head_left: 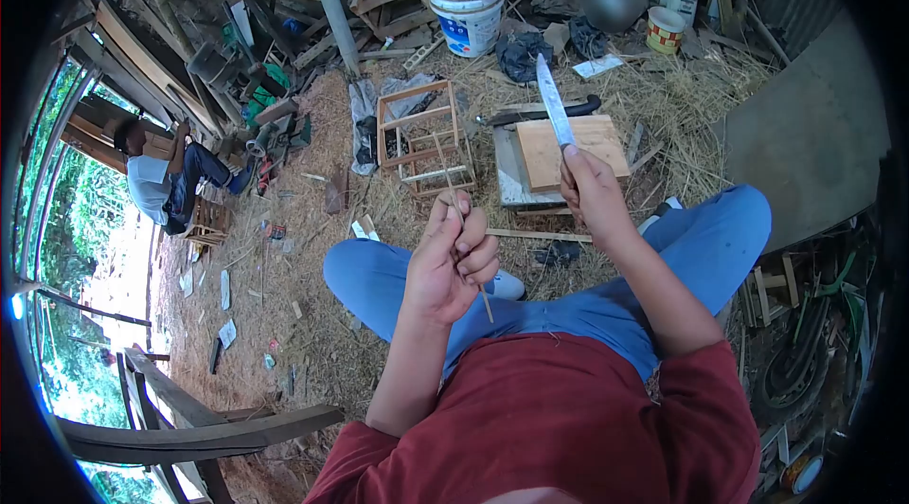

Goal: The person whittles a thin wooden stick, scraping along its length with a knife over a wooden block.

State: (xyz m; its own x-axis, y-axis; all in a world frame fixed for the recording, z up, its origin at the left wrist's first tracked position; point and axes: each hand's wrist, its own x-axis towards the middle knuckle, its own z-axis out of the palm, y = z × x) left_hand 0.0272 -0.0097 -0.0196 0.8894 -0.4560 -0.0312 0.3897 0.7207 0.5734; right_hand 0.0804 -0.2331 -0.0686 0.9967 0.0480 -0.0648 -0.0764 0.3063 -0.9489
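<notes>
Your left hand (454, 253) was closed around a thin stick (488, 305), fingers curled tight, with the stick's lower end poking out below them toward your lap and its upper part slanting away beyond the knuckles. Your right hand (591, 191) was wrapped around a knife (555, 106), its handle mostly hidden in your grip and its blade pointing up and away from your fingers, well apart from the stick. A wooden board (592, 146) lay just past your right fingers, behind the knife. Beyond your left fingers stood a wooden frame (421, 116), and farther out, a white bucket (469, 27).
</notes>
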